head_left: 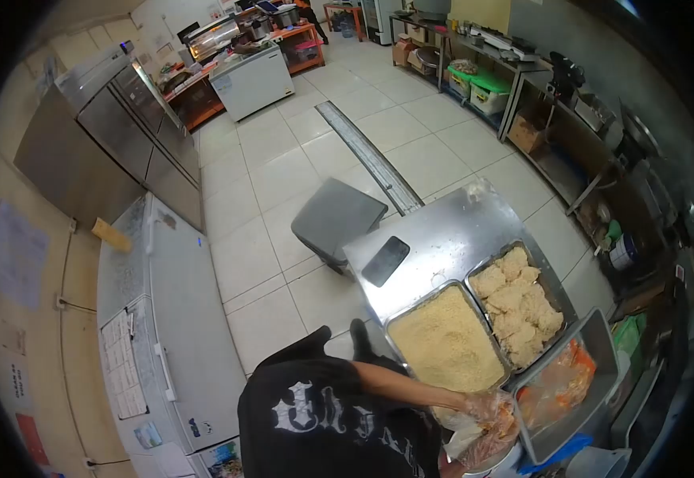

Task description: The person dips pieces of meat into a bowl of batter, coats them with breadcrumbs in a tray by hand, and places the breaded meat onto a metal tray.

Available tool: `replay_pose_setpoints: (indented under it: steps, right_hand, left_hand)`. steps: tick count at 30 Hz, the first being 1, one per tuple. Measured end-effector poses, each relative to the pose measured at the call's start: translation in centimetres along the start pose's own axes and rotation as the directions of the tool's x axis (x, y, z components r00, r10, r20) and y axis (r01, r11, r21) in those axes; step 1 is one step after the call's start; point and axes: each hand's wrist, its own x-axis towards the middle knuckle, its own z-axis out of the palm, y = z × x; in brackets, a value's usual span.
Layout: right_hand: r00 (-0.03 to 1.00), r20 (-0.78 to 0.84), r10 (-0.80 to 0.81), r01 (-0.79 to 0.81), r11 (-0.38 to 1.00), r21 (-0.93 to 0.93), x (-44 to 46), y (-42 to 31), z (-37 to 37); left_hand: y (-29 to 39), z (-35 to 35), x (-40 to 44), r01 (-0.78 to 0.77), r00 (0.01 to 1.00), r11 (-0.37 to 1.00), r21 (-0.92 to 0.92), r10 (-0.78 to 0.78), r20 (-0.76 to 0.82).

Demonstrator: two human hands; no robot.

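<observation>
My left hand [486,406], in a clear plastic glove, reaches over the front corner of the crumb tray [450,338]. Its fingers are bent around something wet and orange that I cannot make out. Close below it my right hand [486,452], also gloved, is closed on something hidden, over a pale round container [508,464] at the bottom edge. A tray of breaded pieces [518,307] lies beside the crumbs. To the right of my hands, a grey tub [602,350] holds a clear plastic bag with orange contents [558,386].
A dark phone [387,261] lies on the steel table [434,231]. Behind the table is a grey bin [339,215]. White chest freezers [183,319] line the left side, below a steel fridge [128,127]. Shelving [514,80] runs along the right; a person [312,20] stands far back.
</observation>
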Motion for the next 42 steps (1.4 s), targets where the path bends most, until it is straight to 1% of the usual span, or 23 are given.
replay_pose_setpoints:
  steps: [2, 3, 5, 7, 15, 18, 20, 22, 23, 24, 26, 27, 28, 29, 30, 32, 34, 35, 36, 38, 40, 41, 42]
  right_hand:
    - [1.0, 0.02, 0.004, -0.004, 1.0, -0.004, 0.2, -0.4, 0.4]
    - [1.0, 0.028, 0.002, -0.002, 1.0, 0.006, 0.4, -0.6, 0.6]
    - [0.999, 0.036, 0.001, -0.002, 1.0, 0.017, 0.9, -0.8, 1.1]
    - [0.999, 0.042, -0.004, 0.003, 1.0, 0.022, 1.1, -0.9, 1.1]
    - [0.999, 0.034, -0.023, 0.022, 0.999, 0.025, 1.2, 0.1, 0.3]
    - [0.999, -0.009, -0.049, 0.049, 0.999, 0.001, 1.6, -0.5, 0.4]
    - [0.998, -0.052, -0.043, 0.042, 0.999, -0.021, 2.0, -1.5, 0.8]
    - [0.993, -0.117, -0.003, -0.002, 0.999, -0.037, 0.7, -1.5, -0.3]
    - [0.988, -0.152, 0.014, -0.019, 0.999, -0.028, 0.0, -1.3, -0.7]
    - [0.983, -0.182, 0.021, -0.022, 1.0, -0.004, -0.6, -1.0, -1.1]
    - [0.976, -0.213, 0.044, -0.022, 0.995, 0.102, -1.6, -0.8, -1.2]
    - [0.975, -0.21, 0.077, -0.039, 0.983, 0.181, -1.8, -1.8, -1.4]
    - [0.959, -0.167, 0.23, -0.141, 0.895, 0.422, -1.6, -5.1, -2.2]
    - [0.944, -0.104, 0.314, -0.206, 0.804, 0.557, -1.4, -5.8, -2.0]
    - [0.918, -0.041, 0.394, -0.266, 0.688, 0.675, -1.1, -6.4, -1.9]
    - [0.894, 0.06, 0.444, -0.326, 0.552, 0.767, -2.0, -4.5, -2.3]
    - [0.864, 0.216, 0.455, -0.387, 0.324, 0.863, -2.3, -4.1, -3.7]
    - [0.849, 0.243, 0.468, -0.412, 0.3, 0.86, -2.3, -4.2, -4.1]
    - [0.834, 0.27, 0.481, -0.436, 0.276, 0.856, -2.2, -4.5, -4.4]
    - [0.81, 0.182, 0.558, -0.482, 0.454, 0.749, -1.8, -5.5, -4.6]
    - [0.9, 0.15, 0.41, -0.407, 0.664, 0.628, -2.3, -4.9, -4.9]
    - [0.933, 0.146, 0.329, -0.353, 0.753, 0.556, -2.6, -4.7, -5.1]
    - [0.955, 0.103, 0.278, -0.288, 0.793, 0.537, -2.4, -4.8, -5.0]
  left_hand:
    - [1.5, -1.3, -0.5, 0.112, 0.993, 0.986, -0.123, -0.106, 0.058]
    - [2.4, -1.8, -0.4, 0.28, 0.956, 0.937, -0.209, -0.252, 0.15]
    - [3.9, -3.3, -0.1, 0.596, 0.794, 0.739, -0.313, -0.486, 0.365]
    - [4.2, -3.5, -0.4, 0.669, 0.734, 0.645, -0.368, -0.499, 0.461]
    - [2.5, -2.4, -0.8, 0.55, 0.817, 0.721, -0.421, -0.362, 0.449]
    - [1.0, -1.7, -0.7, 0.497, 0.838, 0.76, -0.419, -0.295, 0.458]
    - [-0.4, -1.6, -1.0, 0.501, 0.824, 0.758, -0.418, -0.269, 0.498]
    - [-0.2, -1.9, -0.9, 0.552, 0.783, 0.736, -0.392, -0.298, 0.545]
    - [3.0, -2.3, -0.4, 0.596, 0.751, 0.719, -0.357, -0.344, 0.563]
    - [5.2, -2.7, -0.1, 0.681, 0.67, 0.7, -0.213, -0.478, 0.568]
    - [5.6, -1.7, -1.2, 0.716, 0.683, 0.557, -0.421, -0.431, 0.59]
    - [5.8, -1.3, -1.3, 0.712, 0.682, 0.546, -0.441, -0.387, 0.621]
    - [6.3, -1.2, -1.6, 0.699, 0.691, 0.541, -0.467, -0.346, 0.635]
    - [6.4, -2.0, -1.2, 0.685, 0.705, 0.529, -0.5, -0.312, 0.636]
    - [6.8, -1.9, -1.3, 0.685, 0.701, 0.567, -0.457, -0.345, 0.624]
    - [7.6, -1.6, -1.5, 0.676, 0.701, 0.637, -0.371, -0.4, 0.59]
    - [8.7, -1.4, -1.1, 0.745, 0.641, 0.576, -0.335, -0.482, 0.597]
    - [9.0, -1.3, -0.9, 0.777, 0.609, 0.543, -0.317, -0.524, 0.595]
    - [8.3, -1.0, -0.8, 0.715, 0.681, 0.619, -0.324, -0.512, 0.524]
    - [6.0, -0.6, -0.6, 0.573, 0.809, 0.756, -0.317, -0.459, 0.368]
    - [5.0, -0.6, -0.2, 0.389, 0.885, 0.914, -0.115, -0.336, 0.321]
    - [4.6, -0.5, -0.2, 0.284, 0.913, 0.959, -0.007, -0.267, 0.309]
    - [4.3, -0.2, -0.2, 0.169, 0.93, 0.98, 0.103, -0.193, 0.313]
